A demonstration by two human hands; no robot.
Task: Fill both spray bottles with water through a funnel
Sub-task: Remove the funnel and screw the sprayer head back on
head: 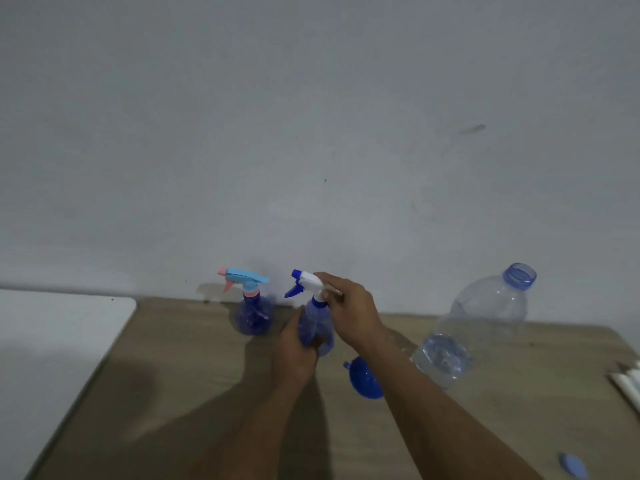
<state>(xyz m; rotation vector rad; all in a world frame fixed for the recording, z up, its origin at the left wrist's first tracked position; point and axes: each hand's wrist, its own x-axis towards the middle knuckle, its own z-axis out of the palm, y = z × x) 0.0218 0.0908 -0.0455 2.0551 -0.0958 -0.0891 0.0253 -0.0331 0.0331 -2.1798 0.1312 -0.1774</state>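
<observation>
a blue spray bottle (317,323) with a white and dark blue trigger head is being held upright over the middle of the wooden table (173,375). its round body is being gripped by the left hand (294,351), the fingers being curled round it from the near left side. the white trigger head is being grasped by the right hand (349,313), thumb and fingers being closed about the rear of the head and the neck. whether the head is screwed tight or loose cannot be told, and the bottle's base is being hidden by the left hand.

the second spray bottle (251,315), blue with a light blue and pink trigger head fitted, is standing far left of the held one, close to the grey wall (311,133). a blue funnel (365,381) is lying on the table just near right of the held bottle, its right rim being partly covered by the right forearm. further right, a large clear water bottle (474,327) is standing uncapped, with some water being held in its lower part. a pale blue piece (573,464) is lying at the near right, white sticks (628,379) are being cut off by the right edge, and the table is being adjoined on the left by a white surface (52,341).
</observation>
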